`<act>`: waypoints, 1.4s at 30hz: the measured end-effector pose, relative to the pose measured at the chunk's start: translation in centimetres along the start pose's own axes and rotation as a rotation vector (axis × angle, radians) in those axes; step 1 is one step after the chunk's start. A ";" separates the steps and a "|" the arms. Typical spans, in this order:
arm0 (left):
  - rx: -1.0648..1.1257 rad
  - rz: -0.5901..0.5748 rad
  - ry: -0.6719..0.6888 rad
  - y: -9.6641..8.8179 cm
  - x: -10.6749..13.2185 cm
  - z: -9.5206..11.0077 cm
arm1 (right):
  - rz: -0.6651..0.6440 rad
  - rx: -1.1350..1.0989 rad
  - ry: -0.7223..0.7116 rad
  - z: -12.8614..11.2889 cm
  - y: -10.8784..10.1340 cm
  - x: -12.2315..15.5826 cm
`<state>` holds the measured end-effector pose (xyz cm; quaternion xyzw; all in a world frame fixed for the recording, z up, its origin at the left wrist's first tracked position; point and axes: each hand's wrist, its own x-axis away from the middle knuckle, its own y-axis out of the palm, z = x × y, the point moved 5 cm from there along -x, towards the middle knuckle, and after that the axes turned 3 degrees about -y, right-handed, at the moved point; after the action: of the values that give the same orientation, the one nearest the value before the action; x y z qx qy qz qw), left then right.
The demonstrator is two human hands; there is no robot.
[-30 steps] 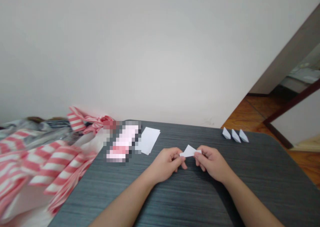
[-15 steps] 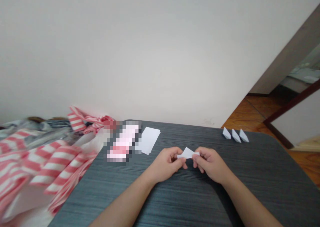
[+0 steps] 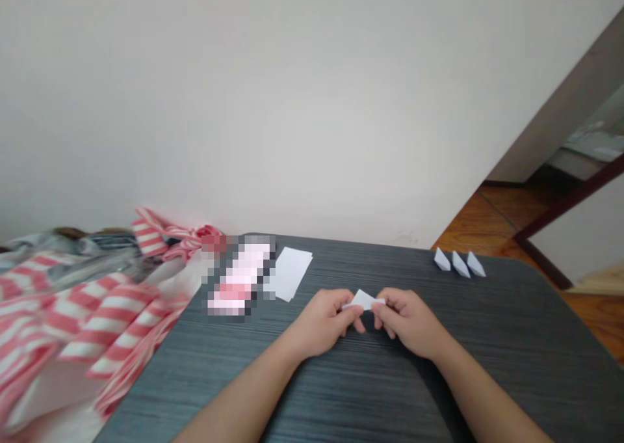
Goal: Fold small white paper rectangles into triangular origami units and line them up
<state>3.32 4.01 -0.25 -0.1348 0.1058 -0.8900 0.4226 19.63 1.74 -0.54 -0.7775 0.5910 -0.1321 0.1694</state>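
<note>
A small folded piece of white paper (image 3: 363, 300) with a peak at its top is stretched between my two hands, just over the dark table (image 3: 351, 391). Its left end is pinched between the thumb and fingers of my left hand (image 3: 327, 319). My right hand (image 3: 407, 318) pinches the right end in the same way. Both thumbs lie on the near side of the paper, and the fingers curl behind it, partly hidden. Three folded white paper pieces (image 3: 461, 264) stand in a row at the table's far right.
Left of my hands lies a small stack of white paper sheets (image 3: 291, 272). Beside it is a blurred-out pink and white item (image 3: 242, 277). Red-and-white striped cloth (image 3: 104, 319) is heaped along the table's left side. A pale wall (image 3: 312, 105) rises behind the table.
The folded paper has shifted slightly left, and its peak has tilted a little. My right hand has moved slightly left with it, while both hands keep their pinch.
</note>
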 end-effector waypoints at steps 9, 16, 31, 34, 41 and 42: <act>0.005 0.038 -0.021 -0.1 0.0 0.0 | 0.018 -0.003 0.010 0.0 -0.2 0.0; 0.050 0.039 -0.028 0.0 -0.2 -0.6 | 0.035 -0.016 0.016 0.3 -0.4 0.0; 0.139 0.014 0.032 0.2 -0.3 -0.5 | -0.021 0.025 0.009 0.1 0.3 0.0; 0.153 0.024 0.044 0.0 -0.3 -0.6 | -0.043 -0.003 -0.010 0.1 0.4 -0.1; 0.134 0.031 0.050 -0.1 -0.2 -0.6 | 0.004 -0.071 -0.045 0.2 -0.7 0.2; 0.134 0.030 0.052 0.0 -0.2 -0.6 | 0.003 -0.059 -0.037 0.2 -0.8 0.2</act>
<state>3.20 4.20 -0.78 -0.0813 0.0589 -0.8919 0.4410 20.45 1.78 -0.42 -0.7836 0.5926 -0.1001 0.1574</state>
